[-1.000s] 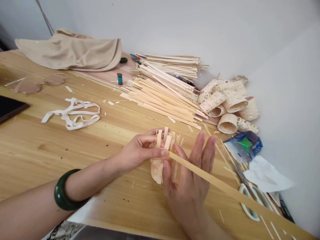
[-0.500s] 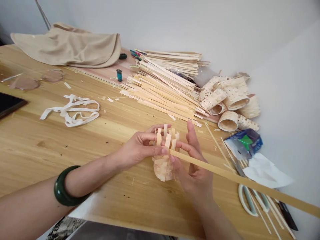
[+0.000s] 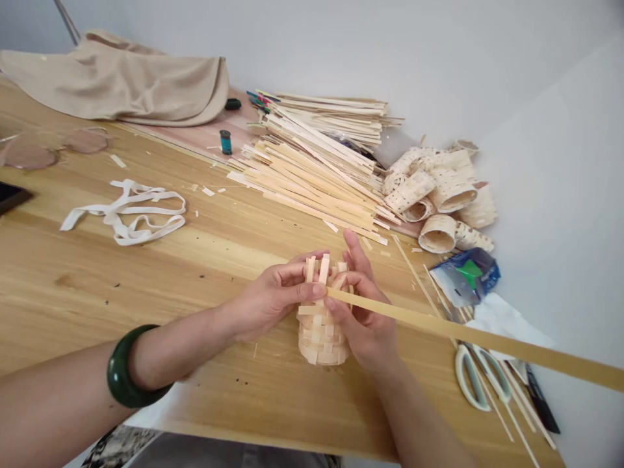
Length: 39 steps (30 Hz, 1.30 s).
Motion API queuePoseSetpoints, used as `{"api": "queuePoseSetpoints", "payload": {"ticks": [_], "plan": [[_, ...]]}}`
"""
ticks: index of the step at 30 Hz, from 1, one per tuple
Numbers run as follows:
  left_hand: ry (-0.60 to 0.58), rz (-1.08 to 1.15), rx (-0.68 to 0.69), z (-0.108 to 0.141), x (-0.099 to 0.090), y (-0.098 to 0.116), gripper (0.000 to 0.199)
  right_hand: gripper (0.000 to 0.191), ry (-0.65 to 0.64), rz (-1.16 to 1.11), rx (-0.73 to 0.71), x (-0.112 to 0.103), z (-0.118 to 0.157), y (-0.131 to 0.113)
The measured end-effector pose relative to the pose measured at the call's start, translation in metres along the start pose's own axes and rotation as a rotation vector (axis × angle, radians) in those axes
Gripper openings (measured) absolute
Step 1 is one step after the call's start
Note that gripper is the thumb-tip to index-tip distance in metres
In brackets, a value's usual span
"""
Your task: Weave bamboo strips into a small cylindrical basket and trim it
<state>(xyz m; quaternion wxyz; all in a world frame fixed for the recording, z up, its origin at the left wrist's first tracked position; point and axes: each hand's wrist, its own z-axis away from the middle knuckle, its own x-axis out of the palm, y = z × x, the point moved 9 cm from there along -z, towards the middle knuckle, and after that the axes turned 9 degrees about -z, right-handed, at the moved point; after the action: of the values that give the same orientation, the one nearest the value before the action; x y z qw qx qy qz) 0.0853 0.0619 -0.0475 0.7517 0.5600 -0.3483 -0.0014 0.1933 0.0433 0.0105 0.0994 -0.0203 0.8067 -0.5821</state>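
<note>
The left hand (image 3: 280,292) has its grip clamped on a small woven basket (image 3: 322,339), thumb pressed at the upper front where the long strip (image 3: 439,325) meets the weave. The basket is upright between the two hands, short ends sticking up out of its top right beside that thumb. The right hand (image 3: 368,322) curls about its other side, thumb below the strip and forefinger above, near the upright ends; I can't tell whether that grip is pinching anything or only resting there. From between the hands the strip runs off to the right, over the scissors (image 3: 462,383) and the tabletop (image 3: 219,403).

Beyond the grip lies a heap of flat strips (image 3: 316,182), and farther off to the right are some woven tubes (image 3: 453,188). To the right of the right hand I see a blue packet (image 3: 451,281) and crumpled white paper (image 3: 507,325). Left of the left grip, well apart, a white ribbon (image 3: 121,209) lies in loops, with a teal spool (image 3: 225,143) beyond it and a beige cloth (image 3: 141,84) at the back.
</note>
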Motion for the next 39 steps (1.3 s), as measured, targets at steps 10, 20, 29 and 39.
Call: {"api": "queuePoseSetpoints", "payload": {"ticks": [10, 20, 29, 39], "plan": [[-0.044, 0.064, -0.017, 0.004, 0.006, -0.001, 0.023, 0.01, -0.025, -0.149, -0.048, 0.0, 0.002, 0.008], [0.066, 0.12, -0.102, 0.001, -0.008, -0.003, 0.04, 0.062, -0.067, 0.351, -0.499, -0.006, 0.007, -0.018], [0.336, -0.415, 0.282, 0.01, -0.035, 0.053, 0.016, 0.013, 0.299, -0.015, -0.226, -0.029, 0.006, 0.003], [0.197, -0.568, 0.402, 0.019, -0.008, 0.056, 0.03, 0.019, 0.405, -0.459, 0.071, -0.013, 0.004, 0.033]]}}
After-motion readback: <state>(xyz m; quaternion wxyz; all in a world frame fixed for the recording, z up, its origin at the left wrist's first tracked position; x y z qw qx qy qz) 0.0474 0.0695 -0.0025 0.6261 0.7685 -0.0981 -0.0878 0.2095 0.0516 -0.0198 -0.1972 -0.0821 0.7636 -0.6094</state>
